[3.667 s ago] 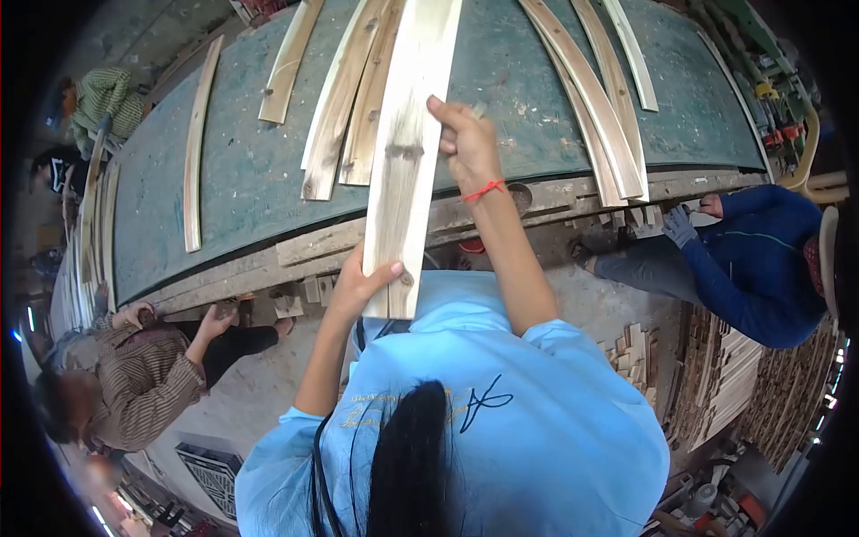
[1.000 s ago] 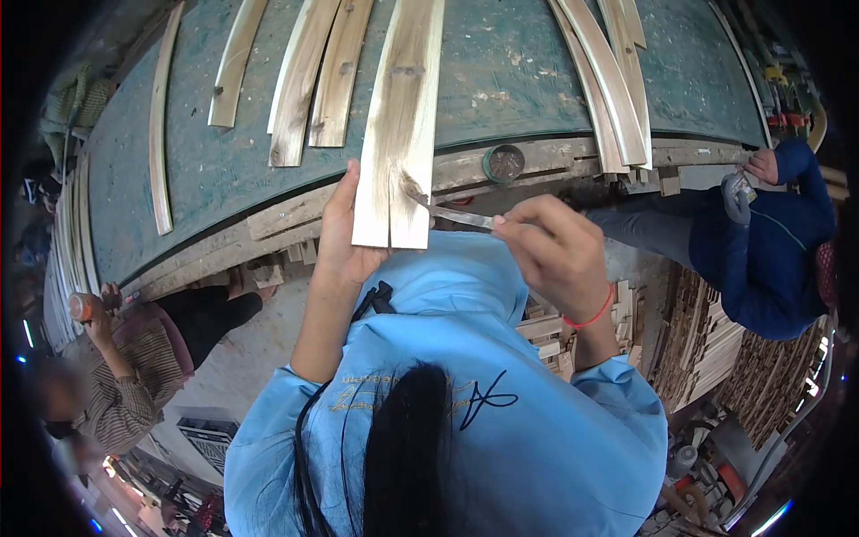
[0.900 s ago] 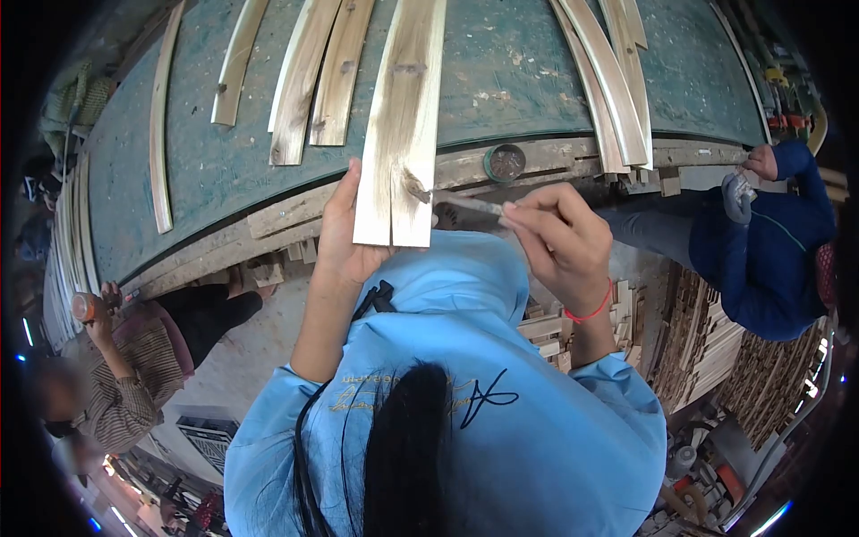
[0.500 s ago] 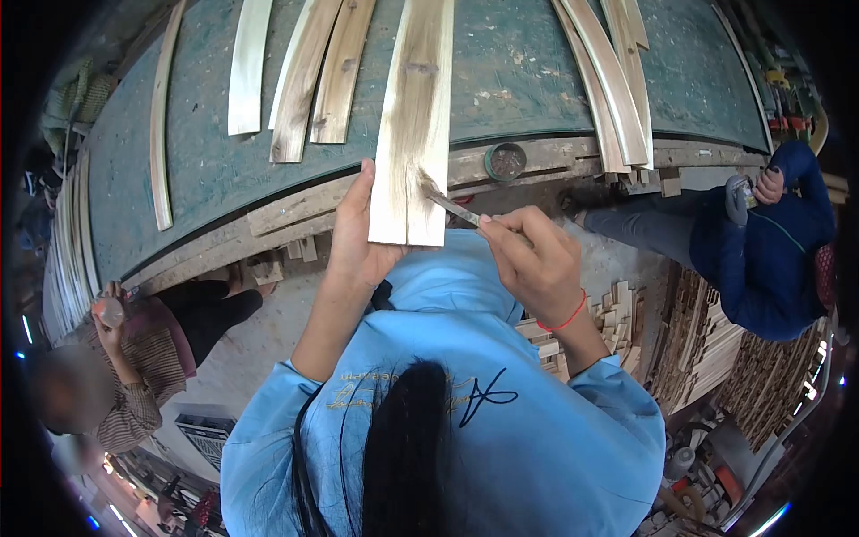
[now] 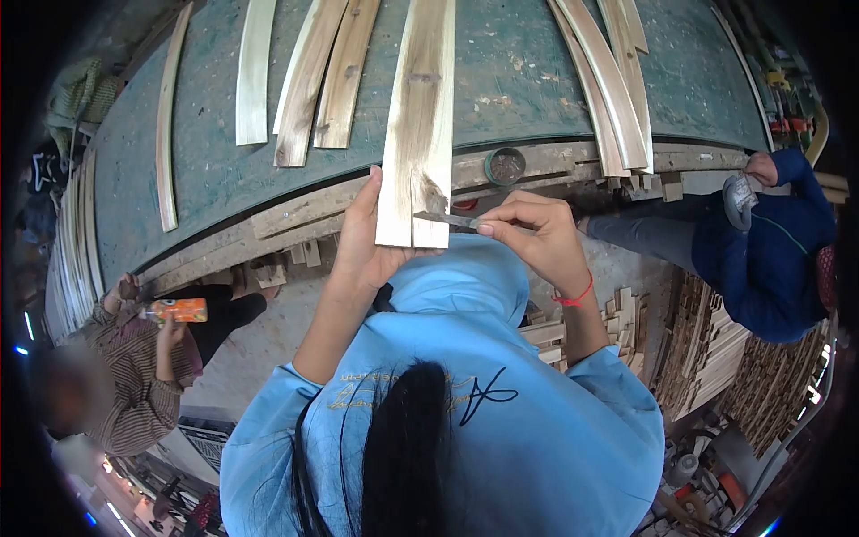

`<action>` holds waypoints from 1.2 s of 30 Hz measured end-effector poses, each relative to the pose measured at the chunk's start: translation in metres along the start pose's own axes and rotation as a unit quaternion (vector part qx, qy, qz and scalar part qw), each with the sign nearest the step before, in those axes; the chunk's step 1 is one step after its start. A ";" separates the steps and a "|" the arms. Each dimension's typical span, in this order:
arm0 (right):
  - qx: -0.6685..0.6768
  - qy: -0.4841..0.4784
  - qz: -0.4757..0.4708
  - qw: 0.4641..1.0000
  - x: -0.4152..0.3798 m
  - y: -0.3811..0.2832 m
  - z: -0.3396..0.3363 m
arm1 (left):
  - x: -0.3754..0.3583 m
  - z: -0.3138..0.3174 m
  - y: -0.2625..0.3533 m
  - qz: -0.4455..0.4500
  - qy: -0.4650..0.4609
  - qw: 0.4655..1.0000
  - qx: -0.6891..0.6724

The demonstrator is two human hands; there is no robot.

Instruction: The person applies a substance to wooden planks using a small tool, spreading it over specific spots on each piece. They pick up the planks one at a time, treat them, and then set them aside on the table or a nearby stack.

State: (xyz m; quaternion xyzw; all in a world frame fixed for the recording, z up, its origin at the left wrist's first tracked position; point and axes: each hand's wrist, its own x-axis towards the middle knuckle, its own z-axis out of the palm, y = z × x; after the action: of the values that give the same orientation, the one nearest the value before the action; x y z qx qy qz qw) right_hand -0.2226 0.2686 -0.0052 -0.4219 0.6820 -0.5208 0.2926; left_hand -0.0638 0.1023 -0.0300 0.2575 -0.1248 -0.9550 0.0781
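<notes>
A long pale wooden board [image 5: 419, 125] with darker grain reaches from the bench toward me, its near end raised over the bench edge. My left hand [image 5: 365, 237] grips that end, thumb along the left side and fingers underneath. Between the thumb and fingers of my right hand [image 5: 537, 234] is a thin flat metal tool [image 5: 454, 220]. Its tip touches the board's face near a split that runs to the near end, just below a dark knot [image 5: 433, 193].
More boards lie on the green bench top [image 5: 501, 80] at both sides. A small round cup [image 5: 505, 166] stands at the bench's front edge. One person [image 5: 134, 385] at left holds an orange container [image 5: 179, 311]; another [image 5: 761, 251] stands at right. Wood stacks [image 5: 716, 349] lie below.
The tool tip has moved down from the knot toward the near end, and my right hand has turned. The board has shifted slightly right. The person at left has tilted the orange container sideways.
</notes>
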 end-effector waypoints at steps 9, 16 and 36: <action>-0.075 0.075 -0.027 0.994 0.006 -0.001 0.005 | -0.001 0.006 0.000 0.012 0.006 0.999 0.032; -0.101 0.085 -0.022 0.991 0.010 0.010 0.009 | 0.000 -0.003 0.000 0.000 0.006 1.000 0.029; -0.043 0.049 -0.085 0.994 0.009 -0.011 -0.004 | -0.001 -0.003 0.007 -0.012 -0.048 0.998 -0.025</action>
State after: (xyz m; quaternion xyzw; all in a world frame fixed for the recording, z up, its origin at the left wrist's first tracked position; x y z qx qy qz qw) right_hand -0.2273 0.2614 0.0073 -0.4647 0.6788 -0.5341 0.1949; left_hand -0.0605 0.0951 -0.0298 0.2104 -0.1010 -0.9701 0.0673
